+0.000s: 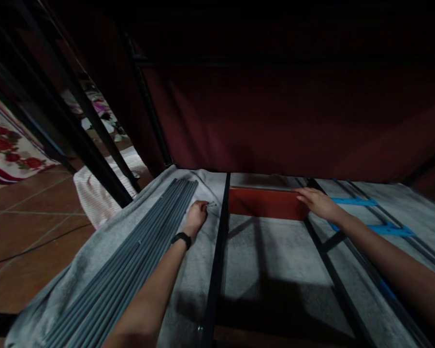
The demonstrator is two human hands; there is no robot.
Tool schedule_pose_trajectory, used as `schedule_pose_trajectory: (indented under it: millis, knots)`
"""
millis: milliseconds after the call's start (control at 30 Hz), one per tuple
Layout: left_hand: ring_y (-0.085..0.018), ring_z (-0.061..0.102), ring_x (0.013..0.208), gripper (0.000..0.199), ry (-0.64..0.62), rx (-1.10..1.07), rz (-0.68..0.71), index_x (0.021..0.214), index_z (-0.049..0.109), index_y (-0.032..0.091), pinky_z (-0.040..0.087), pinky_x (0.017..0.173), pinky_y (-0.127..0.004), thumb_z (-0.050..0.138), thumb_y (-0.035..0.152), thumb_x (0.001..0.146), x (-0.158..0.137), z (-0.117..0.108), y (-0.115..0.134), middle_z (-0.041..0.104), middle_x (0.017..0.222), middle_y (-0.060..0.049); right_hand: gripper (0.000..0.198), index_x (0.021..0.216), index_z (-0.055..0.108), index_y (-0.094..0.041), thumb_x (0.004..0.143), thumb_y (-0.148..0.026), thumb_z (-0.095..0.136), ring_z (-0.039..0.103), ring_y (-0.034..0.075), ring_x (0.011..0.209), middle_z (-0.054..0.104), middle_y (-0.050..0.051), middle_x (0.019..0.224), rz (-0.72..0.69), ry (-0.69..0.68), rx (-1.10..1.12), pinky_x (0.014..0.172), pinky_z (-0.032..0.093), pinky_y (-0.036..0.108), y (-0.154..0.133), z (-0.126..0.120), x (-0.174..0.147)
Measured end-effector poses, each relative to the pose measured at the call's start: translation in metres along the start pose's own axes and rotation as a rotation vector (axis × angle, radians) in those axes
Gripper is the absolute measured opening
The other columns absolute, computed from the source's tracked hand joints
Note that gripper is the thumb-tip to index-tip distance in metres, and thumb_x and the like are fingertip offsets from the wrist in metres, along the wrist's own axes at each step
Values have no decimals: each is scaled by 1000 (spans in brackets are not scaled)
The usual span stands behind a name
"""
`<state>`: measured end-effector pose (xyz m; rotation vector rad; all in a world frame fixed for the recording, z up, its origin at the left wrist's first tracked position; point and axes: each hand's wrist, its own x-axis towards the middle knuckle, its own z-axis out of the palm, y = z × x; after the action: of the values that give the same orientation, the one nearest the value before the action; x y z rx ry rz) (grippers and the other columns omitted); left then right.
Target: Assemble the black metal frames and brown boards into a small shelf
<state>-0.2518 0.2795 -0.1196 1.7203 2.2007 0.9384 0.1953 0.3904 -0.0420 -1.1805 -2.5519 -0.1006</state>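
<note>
My left hand, with a dark band at the wrist, is low over the grey cloth, its fingers pinched together at several small metal screws. How many are between the fingertips and how many lie on the cloth cannot be made out. My right hand rests on the right end of a reddish-brown board, fingers over its top edge and thumb toward its face. That board stands on edge between two dark metal bars, a left bar and a right bar.
A bundle of thin grey tubes lies left of my left arm. Blue plastic brackets join dark rods on the right. A dark red curtain hangs behind. Dark posts stand at left above a tiled floor with a cable.
</note>
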Motion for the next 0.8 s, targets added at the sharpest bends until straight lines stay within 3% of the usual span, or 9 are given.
schedule_pose_trajectory:
  millis: [133, 233, 367, 567, 667, 800]
  knots:
    - [-21, 62, 109, 38, -71, 203, 116, 120, 67, 13, 46, 100, -31, 42, 13, 91, 16, 7, -1, 68, 117, -15, 44, 126, 62, -20, 96, -38, 35, 62, 27, 114, 68, 12, 121, -2, 18, 11, 101, 48, 44, 2, 1, -1]
    - [-21, 61, 106, 34, -161, 304, 163, 111, 69, 14, 46, 95, -30, 41, 15, 92, 26, 10, 0, 67, 110, -15, 45, 126, 62, -21, 96, -41, 35, 63, 27, 113, 68, 12, 120, 8, 10, 27, 101, 49, 44, 1, 0, -2]
    - [-23, 62, 101, 31, -213, 325, 170, 101, 70, 13, 48, 88, -32, 40, 13, 91, 36, 12, 4, 65, 105, -16, 43, 125, 62, -24, 94, -42, 39, 62, 29, 114, 68, 11, 121, 28, 6, 29, 101, 49, 46, 2, -1, -2]
    - [-23, 59, 110, 28, -254, 263, 213, 100, 69, 15, 44, 97, -34, 46, 7, 88, 40, 8, 13, 66, 108, -14, 40, 124, 63, -27, 95, -41, 40, 62, 30, 114, 67, 15, 121, 32, 0, 50, 102, 47, 42, 2, -2, -2]
    - [-25, 59, 111, 25, -187, 189, 161, 98, 70, 14, 45, 96, -36, 49, 7, 86, 38, -1, 11, 65, 109, -17, 39, 122, 63, -27, 95, -42, 40, 62, 30, 114, 67, 16, 121, 44, -9, 64, 101, 46, 42, 0, -3, -2]
    - [-19, 65, 91, 26, 77, -330, -137, 109, 65, 12, 51, 83, -32, 49, 12, 89, 35, -16, 10, 67, 96, -13, 39, 121, 64, -27, 95, -42, 40, 62, 31, 113, 67, 17, 121, 53, -23, 95, 101, 47, 42, 0, -4, -3]
